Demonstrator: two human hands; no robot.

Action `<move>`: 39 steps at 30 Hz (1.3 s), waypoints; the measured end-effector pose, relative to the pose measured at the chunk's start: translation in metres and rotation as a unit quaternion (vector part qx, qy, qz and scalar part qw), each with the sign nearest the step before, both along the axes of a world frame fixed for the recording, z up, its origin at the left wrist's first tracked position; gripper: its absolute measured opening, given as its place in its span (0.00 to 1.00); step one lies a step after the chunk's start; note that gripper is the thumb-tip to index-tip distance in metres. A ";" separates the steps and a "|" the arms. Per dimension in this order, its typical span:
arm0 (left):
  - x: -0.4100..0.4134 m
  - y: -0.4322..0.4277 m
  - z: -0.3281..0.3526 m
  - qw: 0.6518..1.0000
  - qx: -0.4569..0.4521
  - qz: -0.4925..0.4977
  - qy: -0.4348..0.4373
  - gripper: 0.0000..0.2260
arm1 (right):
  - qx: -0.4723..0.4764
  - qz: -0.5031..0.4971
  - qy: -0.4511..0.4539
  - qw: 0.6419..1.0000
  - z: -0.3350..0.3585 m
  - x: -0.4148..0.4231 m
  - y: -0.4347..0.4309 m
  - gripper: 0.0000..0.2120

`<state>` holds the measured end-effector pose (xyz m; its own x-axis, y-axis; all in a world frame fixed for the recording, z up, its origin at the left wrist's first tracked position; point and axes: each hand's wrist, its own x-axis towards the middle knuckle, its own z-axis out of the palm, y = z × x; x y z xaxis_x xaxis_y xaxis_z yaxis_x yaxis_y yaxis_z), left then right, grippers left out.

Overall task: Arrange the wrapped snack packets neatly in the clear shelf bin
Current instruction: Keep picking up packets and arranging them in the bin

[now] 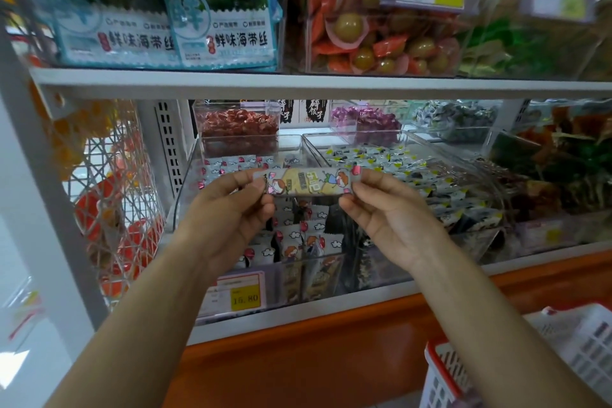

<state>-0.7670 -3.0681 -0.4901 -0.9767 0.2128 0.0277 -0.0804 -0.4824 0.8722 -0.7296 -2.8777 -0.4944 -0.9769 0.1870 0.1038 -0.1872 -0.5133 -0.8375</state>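
- Both hands grasp one wrapped snack packet [306, 183]. The left hand [231, 209] pinches its left end between thumb and fingers, and the right hand [381, 219] pinches its right end. The packet is held level and stretched flat between them, cartoon print facing the camera.
- Each grip sits only on a narrow sealed edge, so I judge that if one pinch slackens, the packet could swing down and land crooked on the pile.
- Pulling the ends apart too hard could strain the wrapper's seals.
- A careless lowering could knock the upright packets [298, 238] beneath, which stand in loose rows and look easy to topple.
- The packet could also go astray: the neighbouring bin [357, 137] on the right holds different black-and-yellow packets [414, 172] and lies close to the right hand.
- Held in the air, the packet hangs above the clear shelf bin [188, 182], roughly over its middle, and appears to touch none of the stock inside.
- That bin sits under and beyond both hands, with its price tag [236, 295] on the front, below the left wrist.
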 end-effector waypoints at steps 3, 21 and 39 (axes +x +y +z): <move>0.001 -0.001 0.002 1.000 -0.006 0.003 -0.005 0.04 | 0.086 -0.046 0.034 0.995 -0.002 0.002 -0.001 0.13; 0.010 -0.004 0.009 0.979 -0.174 -0.020 0.101 0.11 | 0.319 -0.109 0.075 0.939 -0.004 0.005 -0.009 0.06; 0.012 0.002 0.006 0.964 -0.242 0.046 0.105 0.09 | 0.449 -0.146 0.147 0.869 0.000 0.010 -0.015 0.07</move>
<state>-0.7549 -3.0664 -0.4841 -0.9758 0.1638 0.1450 0.1450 -0.0123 0.9894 -0.7193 -2.8923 -0.4942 -0.8073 0.1374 0.5739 -0.4744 0.4272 -0.7697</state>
